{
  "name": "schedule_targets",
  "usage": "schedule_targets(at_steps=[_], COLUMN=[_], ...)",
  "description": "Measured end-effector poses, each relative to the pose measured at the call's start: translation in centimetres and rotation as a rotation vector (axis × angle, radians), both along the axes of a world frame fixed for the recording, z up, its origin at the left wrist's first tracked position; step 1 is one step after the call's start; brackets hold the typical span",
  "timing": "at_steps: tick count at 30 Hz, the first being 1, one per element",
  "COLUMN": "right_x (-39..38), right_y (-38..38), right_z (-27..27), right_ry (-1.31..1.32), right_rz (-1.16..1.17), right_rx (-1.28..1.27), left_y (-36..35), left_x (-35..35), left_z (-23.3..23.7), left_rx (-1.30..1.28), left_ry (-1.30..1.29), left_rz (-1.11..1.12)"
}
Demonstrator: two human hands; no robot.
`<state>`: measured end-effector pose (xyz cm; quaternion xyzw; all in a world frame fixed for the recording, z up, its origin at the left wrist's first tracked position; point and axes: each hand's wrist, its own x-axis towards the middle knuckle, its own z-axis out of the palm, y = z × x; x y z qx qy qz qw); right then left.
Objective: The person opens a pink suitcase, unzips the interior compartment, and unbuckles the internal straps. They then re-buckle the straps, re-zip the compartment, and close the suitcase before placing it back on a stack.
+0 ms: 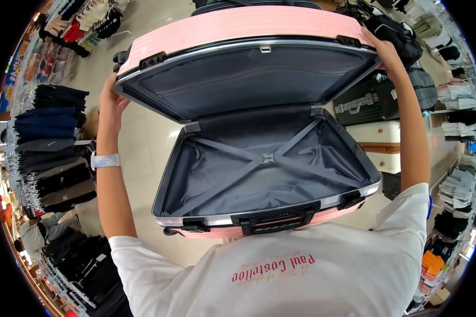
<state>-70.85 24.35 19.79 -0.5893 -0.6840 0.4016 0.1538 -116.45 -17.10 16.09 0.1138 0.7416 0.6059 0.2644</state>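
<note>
A pink hard-shell suitcase (248, 22) stands opened in front of me. Its lid is raised and tilted back, with dark grey lining inside. In the lower half, grey crossed straps (222, 149) meet at a buckle (266, 158) over the lining. A black handle (280, 222) and latches sit on the near rim. My left hand (112, 99), below a pale wristband, grips the lid's left corner, its fingers partly under the edge. At the right corner of the lid, my right hand (384, 52) is closed around the edge, some fingers hidden behind the shell.
To the right stand a dark green case (367, 100), a cream case with a brown band (381, 132) and black bags (394, 34). Racks of folded dark clothes (50, 127) line the left; shelves of garments (457, 185) line the right. A person (42, 232) is at lower left.
</note>
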Motion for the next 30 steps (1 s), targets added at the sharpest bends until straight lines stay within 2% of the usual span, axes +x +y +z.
schedule_targets(at_steps=[4,6,7,8,11,14,16,20,22,26,28,30], right_x=[1.3,2.3,3.4,4.3,6.6,9.3,10.3,12.6,13.5,15.2,15.7,16.5], right_y=[-3.9,-5.3,-5.0,-5.7,-8.2,-10.5,-13.0,-15.1,-16.2,-18.1,-19.0,-19.3], right_z=[2.1,1.8,1.2,0.8,0.4,-0.3,-0.6,-1.8,-2.5,-3.9,-4.5,-4.7], right_ry=[-0.104,-0.109,-0.129,-0.079,-0.124,-0.066,0.045,0.031,0.082,0.112,0.17,0.106], right_rz=[0.091,0.028,0.083,0.104,0.097,0.082,0.043,0.012,-0.047,-0.062,-0.077,-0.054], right_rx=[-0.038,0.082,0.053,0.044,0.166,0.182,0.153,0.137,0.143,0.158,0.171,0.156], left_y=[-3.4,-5.1,-5.0,-6.1,-7.8,-9.5,-11.2,-13.1,-14.0,-16.2,-17.5,-18.5], left_x=[1.1,2.3,4.2,4.4,7.3,9.9,10.5,12.4,13.5,15.1,15.2,15.6], left_z=[0.0,0.3,1.4,1.1,2.0,2.5,1.6,1.3,1.0,0.3,-0.3,-0.7], left_rx=[0.094,0.091,0.026,0.018,-0.119,-0.2,-0.154,-0.201,-0.145,-0.18,-0.145,-0.132], left_ry=[-0.091,-0.072,-0.043,-0.024,0.083,0.199,0.173,0.174,0.154,0.117,0.117,0.123], left_rz=[-0.072,-0.119,-0.09,-0.15,-0.239,-0.232,-0.241,-0.24,-0.25,-0.154,-0.199,-0.251])
